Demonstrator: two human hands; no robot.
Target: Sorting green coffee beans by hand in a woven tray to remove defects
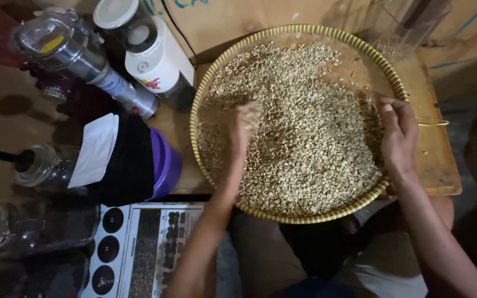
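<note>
Under my fingers (pixel 243 124) lies a heap of pale, matt, dry-looking green coffee beans (pixel 299 132), slightly rough. They fill a round, shallow tray of woven yellow fibre (pixel 296 218), its rim ribbed and dull. The tray sits on a flat board of light, smooth wood (pixel 440 165), which rests on a brown matt table (pixel 6 121). To my left stands a shiny metal cylinder with a clear glossy lid (pixel 64 47), beside a glossy white plastic grinder with a clear top (pixel 153 55). A black cloth with a white paper label (pixel 111 157) drapes over a smooth purple plastic tub (pixel 167 165). Near it stands a clear glass jar (pixel 42 165), and a printed glossy paper chart (pixel 144 248).
</note>
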